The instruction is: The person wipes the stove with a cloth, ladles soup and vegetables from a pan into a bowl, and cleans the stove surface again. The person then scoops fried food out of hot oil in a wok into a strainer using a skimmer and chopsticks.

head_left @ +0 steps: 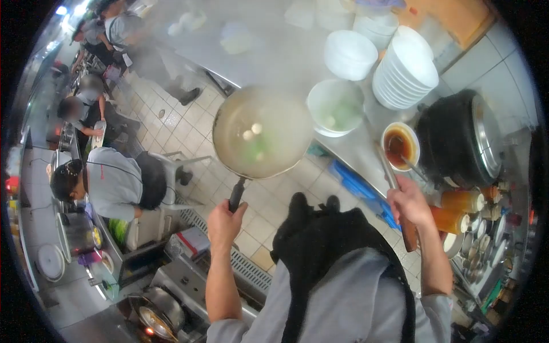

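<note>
My left hand (223, 224) is wrapped around the black handle of a wide frying pan (230, 123). Steam rises from the pan, where a few pale round balls and some green leaves sit in cloudy liquid. In my right hand (409, 201) is a long metal utensil with a wooden handle (408, 235); its upper end reaches beside a white bowl of red-brown sauce (417, 150). Just right of the pan stands a white bowl (337, 131) holding something green, blurred by steam.
White bowls (404, 68) are stacked at the back of the metal counter (369, 134). A black soup warmer (457, 140) and amber bottles (449, 219) stand on the right. At left, a co-worker (117, 174) bends over a counter, with other people farther back. Blue plastic (357, 186) hangs under the counter.
</note>
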A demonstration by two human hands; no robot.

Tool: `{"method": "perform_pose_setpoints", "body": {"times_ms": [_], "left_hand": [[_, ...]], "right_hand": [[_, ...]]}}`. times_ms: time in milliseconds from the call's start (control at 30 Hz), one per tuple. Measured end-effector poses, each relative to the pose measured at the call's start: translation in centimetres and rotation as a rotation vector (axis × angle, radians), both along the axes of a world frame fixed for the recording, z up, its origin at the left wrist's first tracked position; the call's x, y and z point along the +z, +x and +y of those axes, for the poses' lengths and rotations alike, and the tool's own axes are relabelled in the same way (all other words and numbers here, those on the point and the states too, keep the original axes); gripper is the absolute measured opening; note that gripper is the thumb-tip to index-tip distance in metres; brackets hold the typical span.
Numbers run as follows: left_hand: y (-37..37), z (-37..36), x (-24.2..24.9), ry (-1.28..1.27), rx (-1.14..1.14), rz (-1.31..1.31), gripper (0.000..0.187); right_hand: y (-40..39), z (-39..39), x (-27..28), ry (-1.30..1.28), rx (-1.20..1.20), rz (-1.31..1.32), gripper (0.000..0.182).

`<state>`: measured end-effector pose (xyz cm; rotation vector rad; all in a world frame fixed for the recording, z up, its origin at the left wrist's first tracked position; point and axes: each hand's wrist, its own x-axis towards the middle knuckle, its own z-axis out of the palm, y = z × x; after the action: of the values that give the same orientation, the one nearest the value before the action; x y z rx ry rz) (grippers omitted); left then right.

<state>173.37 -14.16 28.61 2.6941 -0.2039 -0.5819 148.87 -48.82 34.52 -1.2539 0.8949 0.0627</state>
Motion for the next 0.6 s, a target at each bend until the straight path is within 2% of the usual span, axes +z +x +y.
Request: {"method": "perform_pose_setpoints", "body": {"times_ms": [67,100,167,300,367,433,500,600], "left_hand": [[-0.1,0.0,0.0,0.028,0.005,-0.012,0.043],[-0.2,-0.2,0.0,0.027,0.007,-0.014,0.043],[-0.4,-0.3,0.4,0.015,0.021,-0.022,0.045],[-0.5,-0.2,0.2,0.002,0.028,-0.024,0.044],[-0.6,-0.1,-0.1,0.032,-0.059,-0.063,0.041],[-0.7,-0.4,0.3,0.015,-0.029,-0.037,0.042],[-0.7,-0.4,0.2,-0.002,-0.001,-0.009,0.043],[-0.6,0.0,-0.2,-0.012,-0.024,-0.036,0.042]], "right_hand": [[-0.4,0.2,0.0,-0.207,0.076,0.105,0.044],[-0.8,0.3,0.0,-0.208,0.078,0.103,0.044],[-1.5,0.7,-0.2,-0.403,0.019,0.107,0.051],[-1.4,1.7,2.8,-0.355,0.043,0.087,0.058],[-1.4,2.1,2.9,-0.296,0.079,0.083,0.057],[-0.9,2.5,2.7,-0.236,0.113,0.084,0.056],[0.3,2.9,1.7,-0.339,0.244,0.031,0.054],[1.2,3.1,-0.3,-0.335,0.33,-0.004,0.052]]}}
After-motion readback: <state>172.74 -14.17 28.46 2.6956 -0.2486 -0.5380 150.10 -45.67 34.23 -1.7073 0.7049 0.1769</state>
